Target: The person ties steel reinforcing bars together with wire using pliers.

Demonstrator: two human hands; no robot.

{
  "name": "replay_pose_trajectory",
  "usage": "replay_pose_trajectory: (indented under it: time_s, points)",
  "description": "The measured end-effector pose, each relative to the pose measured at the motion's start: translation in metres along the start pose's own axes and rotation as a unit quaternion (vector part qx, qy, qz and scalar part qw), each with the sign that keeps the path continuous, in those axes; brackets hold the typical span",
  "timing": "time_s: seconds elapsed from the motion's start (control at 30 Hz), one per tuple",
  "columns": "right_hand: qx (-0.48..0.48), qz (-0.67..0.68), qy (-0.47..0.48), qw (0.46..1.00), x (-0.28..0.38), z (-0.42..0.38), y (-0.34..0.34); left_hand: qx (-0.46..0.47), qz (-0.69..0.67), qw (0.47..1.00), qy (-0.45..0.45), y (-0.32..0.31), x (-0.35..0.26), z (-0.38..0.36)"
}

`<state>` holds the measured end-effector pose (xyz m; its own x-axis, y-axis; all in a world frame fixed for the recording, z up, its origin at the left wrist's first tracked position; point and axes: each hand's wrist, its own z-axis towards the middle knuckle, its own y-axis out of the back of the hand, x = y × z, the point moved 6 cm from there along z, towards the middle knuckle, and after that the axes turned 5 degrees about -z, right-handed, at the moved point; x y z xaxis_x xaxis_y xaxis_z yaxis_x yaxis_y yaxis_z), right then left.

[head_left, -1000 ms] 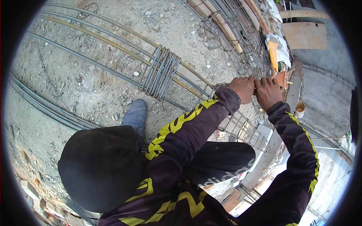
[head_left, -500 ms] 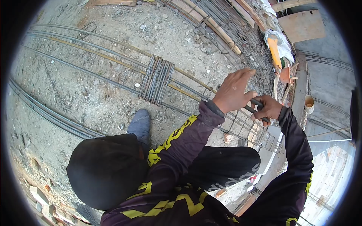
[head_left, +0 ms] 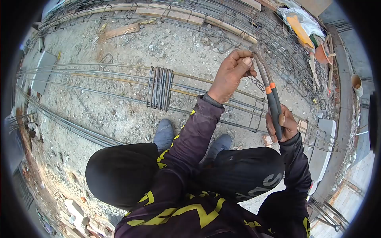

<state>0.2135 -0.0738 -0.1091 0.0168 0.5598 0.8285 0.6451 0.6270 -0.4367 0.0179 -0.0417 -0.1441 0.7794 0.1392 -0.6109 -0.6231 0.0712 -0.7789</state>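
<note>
While the right hand (head_left: 282, 126) grips the pliers (head_left: 269, 93) by their handles above the rebar cage (head_left: 254, 115), the left hand (head_left: 232, 71) pinches at their jaws; a slip could nip fingertips.

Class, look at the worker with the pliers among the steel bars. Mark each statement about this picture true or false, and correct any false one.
1. The right hand grips the pliers by the handles. True.
2. The left hand lies flat on the ground. False: it is raised, fingers pinched near the pliers' head.
3. A bundle of bent steel loops sits across the long bars on the ground. True.
4. The pliers' handles are blue all over. False: they are dark with orange bands.
</note>
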Motion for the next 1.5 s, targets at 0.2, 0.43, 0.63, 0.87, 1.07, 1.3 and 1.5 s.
replay_pose_trajectory:
  time_s: [0.2, 0.43, 0.63, 0.87, 1.07, 1.3, 1.5]
  points:
    - [0.056, -0.003, -0.024, 0.998, -0.017, -0.013, 0.046, 0.083, 0.506, 0.856, 0.064, -0.018, -0.058, 0.038]
    - [0.049, -0.143, 0.038, 0.988, 0.003, 0.014, 0.037, 0.258, 0.894, 0.264, -0.255, -0.075, -0.130, 0.084]
    - [0.029, -0.217, 0.133, 0.967, -0.016, 0.033, 0.022, 0.081, 0.937, 0.338, 0.016, -0.077, -0.240, 0.011]
    - [-0.166, -0.436, 0.110, 0.878, -0.063, 0.024, 0.066, -0.101, 0.811, 0.541, 0.199, -0.068, -0.278, -0.065]
    - [-0.277, -0.658, 0.188, 0.675, -0.083, -0.010, 0.046, -0.082, 0.760, 0.632, 0.123, -0.020, -0.281, -0.087]
    - [-0.228, -0.587, 0.166, 0.758, -0.017, 0.014, 0.012, -0.085, 0.598, 0.781, 0.161, 0.023, -0.239, -0.089]
    - [-0.037, -0.565, 0.321, 0.759, 0.061, 0.101, -0.169, -0.014, 0.578, 0.804, 0.139, 0.045, -0.232, -0.085]
